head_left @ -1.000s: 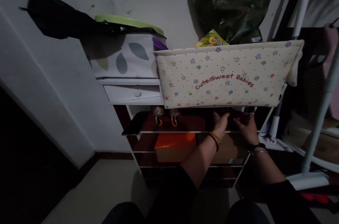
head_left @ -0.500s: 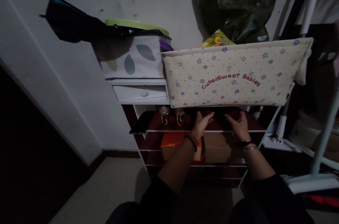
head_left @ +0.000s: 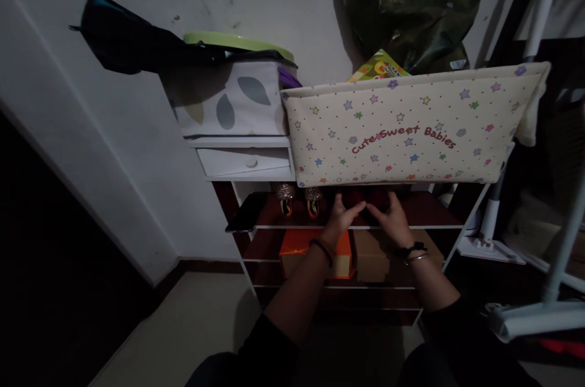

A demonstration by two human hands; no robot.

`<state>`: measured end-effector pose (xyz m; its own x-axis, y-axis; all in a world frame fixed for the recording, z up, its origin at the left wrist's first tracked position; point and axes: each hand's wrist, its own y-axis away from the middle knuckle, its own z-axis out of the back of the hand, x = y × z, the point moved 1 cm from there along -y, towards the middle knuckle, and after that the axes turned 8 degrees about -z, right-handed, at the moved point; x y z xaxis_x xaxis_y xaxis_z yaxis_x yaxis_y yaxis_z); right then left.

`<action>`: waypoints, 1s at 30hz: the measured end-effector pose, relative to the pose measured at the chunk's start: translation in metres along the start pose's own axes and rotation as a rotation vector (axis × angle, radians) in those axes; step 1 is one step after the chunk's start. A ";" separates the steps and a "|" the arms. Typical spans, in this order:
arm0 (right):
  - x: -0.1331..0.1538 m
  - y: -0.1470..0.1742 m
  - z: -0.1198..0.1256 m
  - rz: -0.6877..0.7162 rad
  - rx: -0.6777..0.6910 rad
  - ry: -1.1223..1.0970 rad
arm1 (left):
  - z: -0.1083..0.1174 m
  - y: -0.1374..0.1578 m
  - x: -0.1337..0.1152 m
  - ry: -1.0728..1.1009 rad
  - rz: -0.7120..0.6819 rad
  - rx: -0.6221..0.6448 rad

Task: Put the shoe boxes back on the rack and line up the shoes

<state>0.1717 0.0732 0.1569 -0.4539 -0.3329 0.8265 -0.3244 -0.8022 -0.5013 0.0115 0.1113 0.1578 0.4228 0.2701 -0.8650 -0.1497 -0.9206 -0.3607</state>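
Note:
On the upper shelf of a dark red rack with white edges, both my hands reach in under a cream fabric bin printed with stars. A dim, dark red pair of rounded things, whose kind I cannot make out, lies between them. My left hand curls around its left side, thumb pointing inward. From the right, my right hand closes on it, and the thumbs nearly meet in front. Shadow and the bin hide the fingertips. Left of my hands stands a pair of shoes with glittery trim.
An orange box and a brown cardboard box sit one shelf lower. A black flat object juts over the shelf's left end. Above it are a small white drawer and a leaf-patterned box. Mop handles lean at right.
My right hand has moved left, towards my left hand, and the thumbs now nearly touch. The left hand has shifted slightly left. The view has turned a little.

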 end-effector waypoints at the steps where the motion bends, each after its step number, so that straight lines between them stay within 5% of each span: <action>1: -0.003 -0.001 0.002 0.002 0.029 -0.050 | 0.003 -0.001 0.002 -0.003 -0.015 0.001; 9: -0.011 -0.010 0.008 -0.082 0.218 -0.268 | 0.013 -0.010 0.019 0.044 -0.068 0.023; 30: -0.016 -0.009 0.008 -0.086 0.181 -0.095 | -0.005 -0.008 0.024 0.154 -0.154 0.028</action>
<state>0.1884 0.0816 0.1505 -0.3479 -0.2982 0.8889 -0.2000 -0.9027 -0.3811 0.0276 0.1242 0.1416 0.5741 0.3591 -0.7359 -0.0961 -0.8629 -0.4961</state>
